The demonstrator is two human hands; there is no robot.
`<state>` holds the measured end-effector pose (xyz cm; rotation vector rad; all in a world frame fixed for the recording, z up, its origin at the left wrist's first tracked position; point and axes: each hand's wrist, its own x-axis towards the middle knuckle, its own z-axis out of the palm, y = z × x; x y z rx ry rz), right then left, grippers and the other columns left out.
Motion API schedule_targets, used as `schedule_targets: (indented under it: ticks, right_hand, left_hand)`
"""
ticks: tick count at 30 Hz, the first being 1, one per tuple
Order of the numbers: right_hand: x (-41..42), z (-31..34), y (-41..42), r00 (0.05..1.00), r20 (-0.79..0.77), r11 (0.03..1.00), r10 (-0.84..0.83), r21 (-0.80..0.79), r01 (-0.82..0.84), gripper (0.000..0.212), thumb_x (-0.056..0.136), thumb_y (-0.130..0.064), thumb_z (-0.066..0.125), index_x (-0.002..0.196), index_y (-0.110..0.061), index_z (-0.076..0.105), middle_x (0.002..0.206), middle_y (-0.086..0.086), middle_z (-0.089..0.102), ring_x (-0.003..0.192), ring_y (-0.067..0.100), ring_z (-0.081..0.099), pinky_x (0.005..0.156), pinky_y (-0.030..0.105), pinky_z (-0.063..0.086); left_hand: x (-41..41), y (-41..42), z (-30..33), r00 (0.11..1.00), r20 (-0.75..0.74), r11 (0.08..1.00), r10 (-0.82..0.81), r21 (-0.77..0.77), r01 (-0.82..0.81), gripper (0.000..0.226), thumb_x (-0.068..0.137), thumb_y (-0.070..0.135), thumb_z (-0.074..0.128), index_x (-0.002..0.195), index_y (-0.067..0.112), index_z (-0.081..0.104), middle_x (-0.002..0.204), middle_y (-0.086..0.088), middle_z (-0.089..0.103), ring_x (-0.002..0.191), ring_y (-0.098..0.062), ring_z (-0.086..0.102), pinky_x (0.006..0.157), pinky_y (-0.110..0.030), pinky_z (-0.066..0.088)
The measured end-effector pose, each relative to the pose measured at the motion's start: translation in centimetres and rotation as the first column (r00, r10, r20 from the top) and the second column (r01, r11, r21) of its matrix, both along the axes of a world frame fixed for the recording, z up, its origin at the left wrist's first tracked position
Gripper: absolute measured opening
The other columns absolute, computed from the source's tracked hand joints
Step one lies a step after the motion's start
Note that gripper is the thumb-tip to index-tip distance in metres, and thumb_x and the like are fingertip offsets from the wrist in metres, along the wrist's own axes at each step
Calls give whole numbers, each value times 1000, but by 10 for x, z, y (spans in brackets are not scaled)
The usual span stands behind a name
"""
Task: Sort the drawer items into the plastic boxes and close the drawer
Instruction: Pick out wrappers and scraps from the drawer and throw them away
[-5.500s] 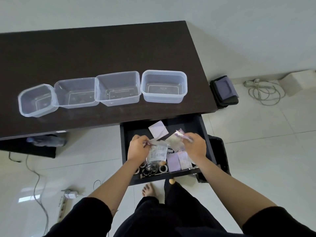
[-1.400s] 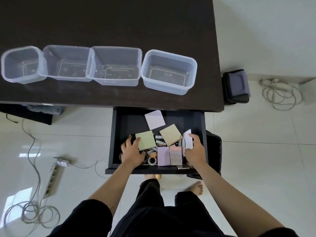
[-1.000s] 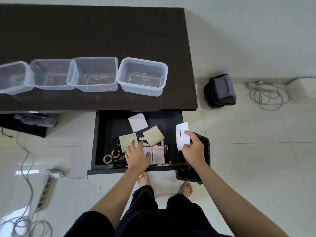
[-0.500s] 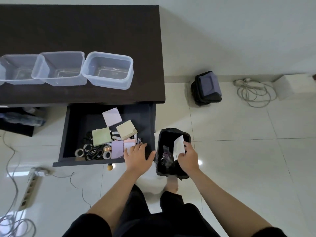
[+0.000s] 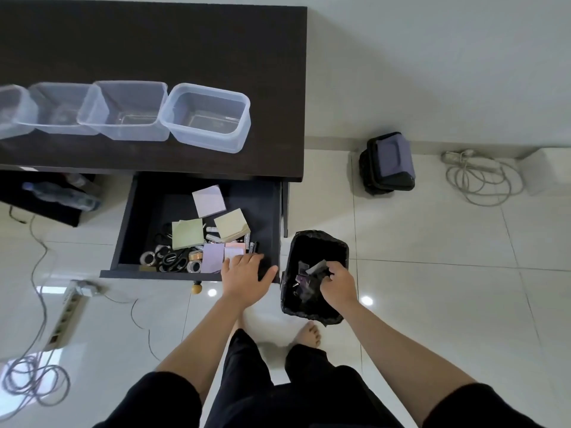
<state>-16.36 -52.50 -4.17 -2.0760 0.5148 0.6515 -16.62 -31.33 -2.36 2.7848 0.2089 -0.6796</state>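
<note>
Right hand [image 5: 338,285] now over bin [image 5: 340,245], lower right, fingers curled, white slip gone: scrap binned. Left hand [image 5: 247,278] flat, fingers apart, on drawer [image 5: 129,220] front. Boxes [image 5: 207,118] empty; sorting barely begun.

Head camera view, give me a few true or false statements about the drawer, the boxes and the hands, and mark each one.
1. The drawer is pulled open. True.
2. The plastic boxes on the desk already hold sticky notes. False: the boxes look empty, and the note pads lie in the drawer.
3. The right hand is over the black bin on the floor. True.
4. The left hand is lifting the scissors. False: it rests with fingers spread on the drawer's front right corner, and the scissors lie apart from it.
5. The bin stands to the left of the drawer. False: it stands to the right.
</note>
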Motion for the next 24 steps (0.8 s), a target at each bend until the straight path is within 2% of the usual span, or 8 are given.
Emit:
schedule_targets:
  ticks: [3, 4, 7, 10, 13, 15, 19, 24]
  right_hand:
    - [3, 4, 6, 999, 45, 999, -3, 54, 1, 36, 92, 1, 42, 125, -6, 53, 126, 8, 58, 89, 4, 63, 72, 6, 43]
    - [6, 7, 10, 997, 72, 999, 1, 53, -5, 35, 92, 0, 43, 124, -7, 54, 124, 6, 58, 91, 4, 62, 74, 5, 42]
    - [16, 18, 31, 982, 187, 999, 7, 29, -13, 31, 91, -3, 47, 118, -12, 59, 117, 2, 60, 106, 14, 57, 84, 15, 39]
    - [28, 31, 63, 947, 320, 999, 11, 36, -24, 26, 88, -1, 49, 106, -13, 63, 101, 0, 63, 93, 14, 60, 81, 19, 45]
    - [39, 40, 101, 913, 404, 997, 58, 25, -75, 23, 87, -4, 52, 103, -14, 64, 93, 1, 65, 77, 13, 60, 76, 22, 49]
    - [44, 42, 130, 893, 432, 990, 128, 0, -142, 21, 87, -5, 53, 102, -14, 64, 90, 0, 64, 75, 13, 59, 74, 22, 50]
    - [49, 37, 186, 902, 373, 972, 217, -1, -234, 17, 89, -7, 54, 100, -12, 66, 89, -6, 61, 81, 10, 58, 71, 16, 46]
    - [56, 13, 246, 893, 172, 908, 416, -17, -419, 21, 90, -15, 52, 106, -16, 65, 98, 1, 67, 85, 16, 61, 76, 31, 53]
  left_hand:
    - [-1, -1, 1, 1000, -14, 1000, -6, -4, 6, 61, 90, 63, 30, 137, 27, 43, 142, 3, 49, 135, -22, 36, 115, -47, 20]
    - [-1, -2, 1, 1000, -17, 1000, -7, -10, 6, 61, 90, 63, 30, 137, 27, 43, 141, 3, 49, 135, -22, 37, 115, -46, 21]
    - [2, 0, 5, 998, -38, 995, 45, -90, -48, 57, 90, 60, 38, 134, 24, 47, 135, 2, 55, 127, -22, 46, 110, -41, 30]
    - [6, 16, 8, 988, -30, 959, 149, -238, -151, 43, 91, 46, 49, 123, 19, 55, 122, -2, 60, 110, -21, 56, 94, -37, 48]
    - [11, 52, 9, 971, 0, 931, 238, -285, -229, 34, 91, 35, 51, 117, 16, 61, 123, -3, 59, 111, -21, 55, 91, -35, 49]
    - [15, 85, 8, 961, 10, 927, 277, -264, -265, 34, 90, 33, 50, 117, 16, 61, 125, -2, 57, 112, -21, 55, 92, -37, 49]
    - [23, 153, 4, 945, -10, 925, 326, -205, -321, 29, 89, 27, 52, 114, 15, 60, 119, -4, 55, 105, -23, 55, 83, -35, 50]
    - [42, 222, -7, 947, -124, 942, 297, -123, -312, 40, 86, 26, 57, 124, 15, 52, 126, -8, 48, 111, -29, 54, 89, -40, 50]
